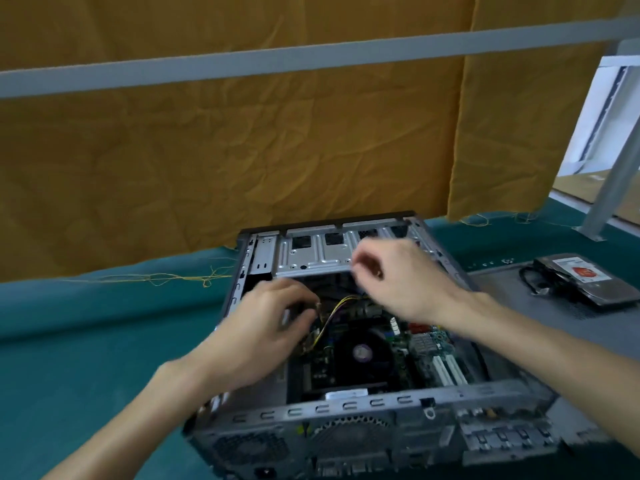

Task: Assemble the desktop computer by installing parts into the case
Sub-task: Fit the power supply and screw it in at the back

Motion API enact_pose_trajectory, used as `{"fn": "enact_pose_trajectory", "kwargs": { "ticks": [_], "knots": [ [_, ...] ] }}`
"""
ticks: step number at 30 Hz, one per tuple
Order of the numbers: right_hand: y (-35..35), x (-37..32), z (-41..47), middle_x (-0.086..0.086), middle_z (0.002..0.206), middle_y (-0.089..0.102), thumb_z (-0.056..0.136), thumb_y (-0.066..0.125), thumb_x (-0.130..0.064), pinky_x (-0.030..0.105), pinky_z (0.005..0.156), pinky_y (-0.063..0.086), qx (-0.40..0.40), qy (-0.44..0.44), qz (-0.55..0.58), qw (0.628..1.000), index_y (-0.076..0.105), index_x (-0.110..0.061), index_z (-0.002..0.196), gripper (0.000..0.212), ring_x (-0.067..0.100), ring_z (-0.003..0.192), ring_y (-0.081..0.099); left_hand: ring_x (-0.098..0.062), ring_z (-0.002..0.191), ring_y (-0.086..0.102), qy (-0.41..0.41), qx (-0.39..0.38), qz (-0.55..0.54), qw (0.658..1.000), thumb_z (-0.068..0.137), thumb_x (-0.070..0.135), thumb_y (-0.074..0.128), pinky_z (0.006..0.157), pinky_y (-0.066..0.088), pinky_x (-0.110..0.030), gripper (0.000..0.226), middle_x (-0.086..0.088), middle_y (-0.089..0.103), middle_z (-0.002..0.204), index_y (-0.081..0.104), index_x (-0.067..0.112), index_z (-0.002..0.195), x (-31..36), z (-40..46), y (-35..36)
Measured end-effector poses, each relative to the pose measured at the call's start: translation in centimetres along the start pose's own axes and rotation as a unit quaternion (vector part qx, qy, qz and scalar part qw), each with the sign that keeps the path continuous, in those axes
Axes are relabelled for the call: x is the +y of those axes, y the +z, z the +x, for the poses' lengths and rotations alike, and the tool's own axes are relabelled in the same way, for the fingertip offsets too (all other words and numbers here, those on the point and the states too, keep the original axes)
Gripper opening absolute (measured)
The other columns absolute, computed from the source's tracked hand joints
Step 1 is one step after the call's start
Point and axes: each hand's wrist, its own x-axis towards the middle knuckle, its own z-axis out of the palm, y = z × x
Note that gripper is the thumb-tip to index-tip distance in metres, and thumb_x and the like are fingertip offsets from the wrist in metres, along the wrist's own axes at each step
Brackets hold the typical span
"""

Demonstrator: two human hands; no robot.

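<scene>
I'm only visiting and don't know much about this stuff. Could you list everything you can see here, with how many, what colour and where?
computer case: one, grey metal, open, lying on its side mid-table
motherboard: one, dark with white slots, inside the case
cooler fan: one, black, on the motherboard
wires: a bundle, yellow and black, inside the case by the left hand
hard drive: one, dark with a white and red label, right of the case
side panel: one, grey, flat under the hard drive
table cover: one, teal
curtain: mustard yellow, behind the table
rail: one, grey, across the curtain
left hand: over the wires; grip too blurred to tell
right hand: fingers curled, above the case
</scene>
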Motion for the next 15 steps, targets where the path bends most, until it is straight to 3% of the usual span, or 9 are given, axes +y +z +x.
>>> {"fn": "enact_pose_trajectory", "kwargs": {
  "ticks": [3,5,7,8,9,11,13,15],
  "knots": [
    [3.3,-5.3,0.0,-0.008,0.073,0.067,0.101,0.047,-0.051,0.034,0.058,0.052,-0.214,0.076,0.071,0.971,0.066,-0.026,0.097,0.032,0.011,0.057,0.061,0.008,0.134,0.039,-0.050,0.026,-0.056,0.997,0.100,0.053,0.047,0.114,0.032,-0.021,0.040,0.025,0.050,0.138,0.061,0.033,0.132,-1.5,-5.4,-1.3],
    [6.0,-7.8,0.7,0.001,0.070,0.059,0.105,0.040,-0.053,0.033,0.054,0.039,-0.284,0.145,0.091,0.943,0.060,-0.013,0.094,0.047,0.020,0.055,0.054,0.008,0.143,0.027,-0.089,0.041,-0.081,0.992,0.099,0.049,0.047,0.120,0.023,-0.021,0.045,0.023,0.042,0.149,0.057,0.030,0.139,-2.2,-7.3,-0.7],
    [8.1,-9.4,1.4,0.006,0.079,0.058,0.105,0.038,-0.054,0.034,0.060,0.035,-0.271,0.206,0.110,0.934,0.056,-0.011,0.083,0.052,0.023,0.068,0.056,0.002,0.149,0.021,-0.142,0.071,-0.125,0.979,0.104,0.035,0.050,0.123,0.018,-0.025,0.048,0.017,0.031,0.159,0.045,0.025,0.151,-2.6,-7.8,0.1],
    [8.8,-9.9,1.6,0.009,0.091,0.064,0.104,0.039,-0.057,0.033,0.067,0.038,-0.255,0.246,0.137,0.925,0.061,-0.012,0.087,0.052,0.025,0.082,0.062,-0.002,0.150,0.021,-0.178,0.077,-0.157,0.968,0.105,0.031,0.049,0.124,0.019,-0.027,0.053,0.014,0.026,0.162,0.036,0.023,0.156,-2.6,-7.9,0.3],
    [9.5,-10.1,1.8,0.013,0.114,0.067,0.102,0.041,-0.060,0.034,0.079,0.041,-0.247,0.291,0.172,0.908,0.067,-0.011,0.106,0.055,0.027,0.105,0.064,-0.005,0.149,0.027,-0.219,0.083,-0.196,0.952,0.106,0.030,0.048,0.123,0.023,-0.029,0.055,0.012,0.028,0.161,0.029,0.023,0.158,-2.7,-7.9,0.5],
    [9.9,-10.2,1.8,0.009,0.157,0.045,0.100,0.039,-0.065,0.038,0.103,0.034,-0.269,0.351,0.234,0.866,0.050,-0.017,0.149,0.069,0.028,0.141,0.044,-0.012,0.132,0.052,-0.289,0.098,-0.286,0.908,0.107,0.033,0.045,0.112,0.041,-0.035,0.049,0.010,0.049,0.147,0.036,0.022,0.154,-2.7,-7.8,0.9],
    [9.7,-10.0,1.6,0.001,0.162,0.038,0.102,0.034,-0.065,0.038,0.107,0.028,-0.305,0.331,0.251,0.857,0.043,-0.026,0.154,0.066,0.022,0.142,0.040,-0.012,0.096,0.067,-0.320,0.106,-0.346,0.875,0.107,0.035,0.043,0.084,0.056,-0.035,0.035,0.007,0.067,0.118,0.050,0.023,0.139,-2.7,-7.6,1.2],
    [9.3,-9.6,1.3,-0.001,0.163,0.037,0.104,0.032,-0.064,0.036,0.113,0.028,-0.315,0.302,0.256,0.862,0.039,-0.028,0.156,0.064,0.019,0.144,0.039,-0.006,0.072,0.062,-0.323,0.126,-0.380,0.858,0.108,0.037,0.043,0.059,0.049,-0.024,0.031,0.005,0.066,0.102,0.054,0.022,0.133,-2.6,-7.6,1.4]
  ]
}}
